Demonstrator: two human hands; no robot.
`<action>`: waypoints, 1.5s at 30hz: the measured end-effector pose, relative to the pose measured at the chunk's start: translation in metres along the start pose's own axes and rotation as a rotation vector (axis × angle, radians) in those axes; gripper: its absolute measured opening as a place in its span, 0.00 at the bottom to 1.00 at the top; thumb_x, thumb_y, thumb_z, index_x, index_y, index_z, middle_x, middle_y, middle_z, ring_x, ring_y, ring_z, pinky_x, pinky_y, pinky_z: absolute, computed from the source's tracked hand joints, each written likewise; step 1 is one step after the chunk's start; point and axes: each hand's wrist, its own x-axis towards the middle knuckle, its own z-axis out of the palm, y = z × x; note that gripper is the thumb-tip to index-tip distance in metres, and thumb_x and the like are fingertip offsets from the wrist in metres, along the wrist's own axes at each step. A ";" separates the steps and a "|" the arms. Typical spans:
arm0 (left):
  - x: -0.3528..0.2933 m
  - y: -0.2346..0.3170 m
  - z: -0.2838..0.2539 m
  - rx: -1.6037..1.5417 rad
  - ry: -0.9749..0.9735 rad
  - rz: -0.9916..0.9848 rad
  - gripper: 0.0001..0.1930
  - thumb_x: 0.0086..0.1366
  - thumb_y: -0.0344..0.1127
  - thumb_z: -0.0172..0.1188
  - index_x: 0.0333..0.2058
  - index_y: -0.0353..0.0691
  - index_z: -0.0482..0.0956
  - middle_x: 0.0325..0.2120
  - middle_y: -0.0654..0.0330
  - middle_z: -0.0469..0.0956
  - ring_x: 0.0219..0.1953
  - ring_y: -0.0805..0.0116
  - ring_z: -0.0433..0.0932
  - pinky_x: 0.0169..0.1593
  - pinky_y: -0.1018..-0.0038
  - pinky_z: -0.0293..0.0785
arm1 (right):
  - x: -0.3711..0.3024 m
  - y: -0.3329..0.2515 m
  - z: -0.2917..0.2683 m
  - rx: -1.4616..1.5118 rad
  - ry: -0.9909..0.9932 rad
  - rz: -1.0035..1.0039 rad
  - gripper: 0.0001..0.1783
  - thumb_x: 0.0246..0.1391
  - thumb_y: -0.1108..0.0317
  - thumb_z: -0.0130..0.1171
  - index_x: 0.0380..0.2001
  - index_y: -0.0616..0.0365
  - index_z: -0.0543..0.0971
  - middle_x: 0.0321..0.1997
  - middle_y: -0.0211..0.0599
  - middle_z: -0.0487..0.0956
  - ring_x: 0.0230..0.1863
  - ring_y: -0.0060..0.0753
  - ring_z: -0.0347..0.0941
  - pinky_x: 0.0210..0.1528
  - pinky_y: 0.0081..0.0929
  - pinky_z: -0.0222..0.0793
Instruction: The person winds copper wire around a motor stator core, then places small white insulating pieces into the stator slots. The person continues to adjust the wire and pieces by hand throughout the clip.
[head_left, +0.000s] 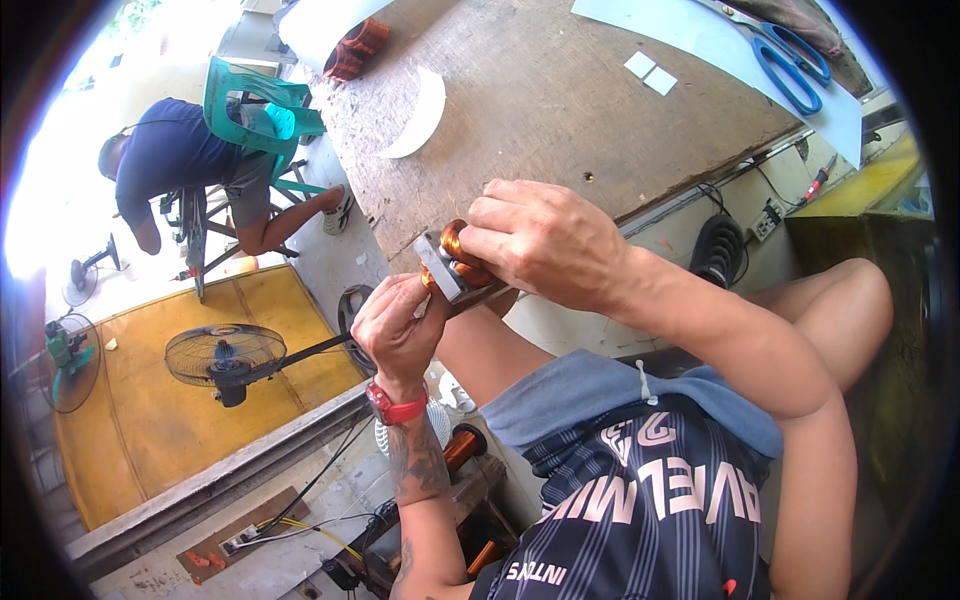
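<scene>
Near the front left corner of the wooden table, both hands hold a small grey metal core with copper-wire coils point(437, 268). My left hand point(398, 322), with a red watch on its wrist, grips the core from below and the left, fingers closed. My right hand point(540, 238) reaches over from the right, its fingers bent and pressed on the copper coils; the fingertips are partly hidden. Behind the hands, a curved piece of white paper point(425, 115) lies on the wooden table point(510, 110).
Farther back are a bundle of copper coils point(357, 48), two small white squares point(650, 73) and blue-handled scissors point(790, 75). A standing fan point(225, 358) is at left, a copper-wire spool point(463, 448) below my left wrist. A person point(185, 150) bends over work beyond a green chair point(225, 100).
</scene>
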 end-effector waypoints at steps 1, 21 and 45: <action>-0.001 0.000 0.002 0.009 0.030 0.026 0.14 0.49 0.16 0.73 0.36 0.34 0.89 0.26 0.54 0.86 0.29 0.58 0.87 0.36 0.70 0.81 | -0.001 0.001 0.000 0.013 -0.006 0.004 0.12 0.57 0.67 0.65 0.44 0.57 0.85 0.44 0.35 0.84 0.50 0.36 0.81 0.54 0.32 0.82; -0.009 -0.015 0.023 -0.652 0.042 -0.339 0.08 0.60 0.14 0.65 0.37 0.30 0.84 0.59 0.35 0.81 0.61 0.49 0.83 0.63 0.61 0.79 | -0.001 0.002 0.001 0.027 0.021 -0.015 0.11 0.57 0.69 0.67 0.43 0.57 0.85 0.44 0.36 0.85 0.48 0.37 0.82 0.53 0.32 0.83; -0.003 -0.015 0.017 -0.508 -0.011 -0.293 0.09 0.58 0.15 0.65 0.38 0.26 0.87 0.57 0.40 0.84 0.56 0.59 0.86 0.58 0.70 0.80 | -0.004 0.009 -0.002 0.045 0.006 -0.134 0.12 0.58 0.67 0.65 0.43 0.57 0.87 0.45 0.36 0.85 0.50 0.37 0.82 0.54 0.33 0.82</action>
